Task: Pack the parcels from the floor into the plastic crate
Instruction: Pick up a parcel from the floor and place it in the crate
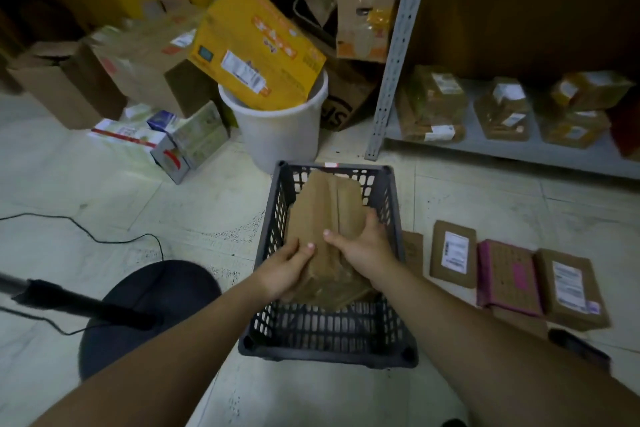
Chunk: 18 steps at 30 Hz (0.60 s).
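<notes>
A dark grey plastic crate with slotted walls stands on the tiled floor in front of me. Inside it lean brown paper parcels, tilted on edge. My left hand grips the near left edge of the front parcel. My right hand grips the parcels from the right, thumb across the top. On the floor right of the crate lie a brown parcel with a white label, a magenta-edged parcel and another labelled brown parcel. A further brown parcel is partly hidden by the crate.
A white bucket holding a yellow box stands behind the crate. Cardboard boxes pile up at the back left. A metal shelf with wrapped parcels is at the right. A dark round stool and a cable lie at the left.
</notes>
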Available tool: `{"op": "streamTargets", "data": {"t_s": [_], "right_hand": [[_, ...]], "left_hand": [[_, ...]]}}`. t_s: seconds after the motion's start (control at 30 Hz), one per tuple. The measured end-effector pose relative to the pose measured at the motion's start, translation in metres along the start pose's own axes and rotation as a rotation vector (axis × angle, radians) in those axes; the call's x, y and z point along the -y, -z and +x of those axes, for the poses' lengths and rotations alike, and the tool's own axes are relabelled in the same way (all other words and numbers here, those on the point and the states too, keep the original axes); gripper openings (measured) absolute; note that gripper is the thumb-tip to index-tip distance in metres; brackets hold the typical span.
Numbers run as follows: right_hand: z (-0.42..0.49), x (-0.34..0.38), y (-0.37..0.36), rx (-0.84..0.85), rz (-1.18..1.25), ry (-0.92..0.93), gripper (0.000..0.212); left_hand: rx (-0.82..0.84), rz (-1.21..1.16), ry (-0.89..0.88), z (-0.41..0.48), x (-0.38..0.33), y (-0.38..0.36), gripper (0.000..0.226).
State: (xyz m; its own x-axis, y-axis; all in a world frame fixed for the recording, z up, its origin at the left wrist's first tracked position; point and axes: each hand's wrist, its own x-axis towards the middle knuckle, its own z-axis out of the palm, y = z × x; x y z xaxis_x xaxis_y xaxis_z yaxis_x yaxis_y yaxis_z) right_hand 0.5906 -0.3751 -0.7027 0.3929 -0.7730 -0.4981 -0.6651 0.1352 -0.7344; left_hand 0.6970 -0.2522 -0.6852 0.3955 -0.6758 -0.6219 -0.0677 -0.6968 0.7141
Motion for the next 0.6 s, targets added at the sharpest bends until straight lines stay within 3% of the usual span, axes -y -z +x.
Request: {"op": "streamTargets", "data": {"t_s": [0.07,0.2,0.3,0.6], "right_hand": [[0.02,-0.018,-0.025,0.008,-0.101,-0.002,0.111],[0.052,-0.046,-0.058,0.036,-0.121,0.008,0.065],[0.066,-0.064,-0.074,0.081,-0.138,0.029,0.04],[0.08,-0.095,-0.106,0.188,-0.136,0.057,0.025]], "left_hand": [[0.03,-0.019,0.025,0.02,0.024,-0.003,0.074],[-0.004,-0.092,0.011,0.058,0.064,-0.008,0.054],[-0.09,-0.107,0.039,0.075,0.085,-0.018,0.051],[-0.175,0.078,0.196,0.092,0.118,-0.034,0.043]]}}
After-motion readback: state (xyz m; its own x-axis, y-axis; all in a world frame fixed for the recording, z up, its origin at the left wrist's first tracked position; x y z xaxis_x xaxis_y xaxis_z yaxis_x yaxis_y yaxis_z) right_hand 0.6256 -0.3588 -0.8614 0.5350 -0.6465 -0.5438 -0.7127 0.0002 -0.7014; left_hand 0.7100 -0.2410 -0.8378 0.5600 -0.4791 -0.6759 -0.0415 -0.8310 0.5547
